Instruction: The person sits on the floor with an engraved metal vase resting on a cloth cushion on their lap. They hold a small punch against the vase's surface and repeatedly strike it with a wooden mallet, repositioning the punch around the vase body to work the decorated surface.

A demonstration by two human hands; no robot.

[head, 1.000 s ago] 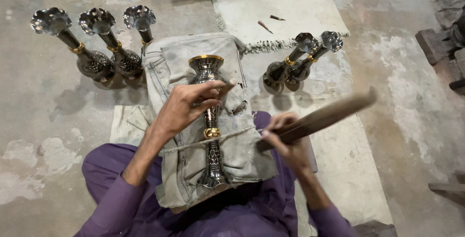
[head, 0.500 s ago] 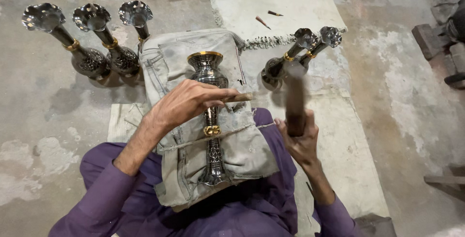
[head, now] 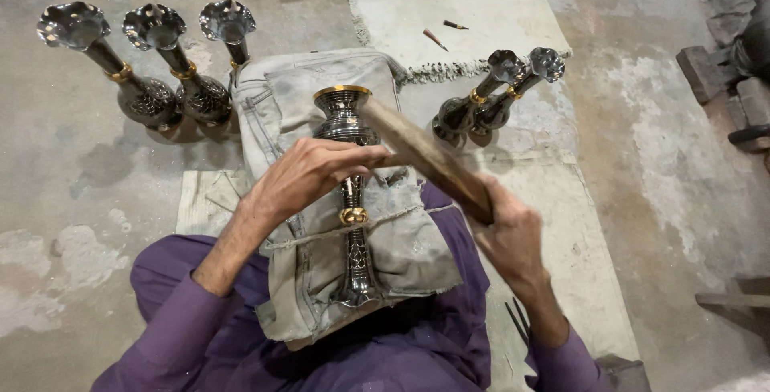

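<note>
A dark engraved metal vase [head: 345,116] with gold bands lies on a folded denim cushion [head: 405,252] across my lap, its mouth pointing away from me. My left hand [head: 309,175] rests on the vase's neck. Its fingers pinch a thin metal tool [head: 383,161] against the vase. My right hand [head: 509,236] grips a wooden stick [head: 417,151]. The stick slants up and left, and its far end is over the vase body, just above my left fingertips.
Three similar flared vases [head: 148,99] stand on the concrete floor at upper left. Two more vases [head: 473,107] lean together at right of the cushion. Small pointed tools [head: 437,38] lie on a pale mat ahead. Bricks [head: 706,71] sit at far right.
The stick pointed out to the right, then stood upright, and is now swung down to the left onto the tool at the vase. My left hand stayed on the vase.
</note>
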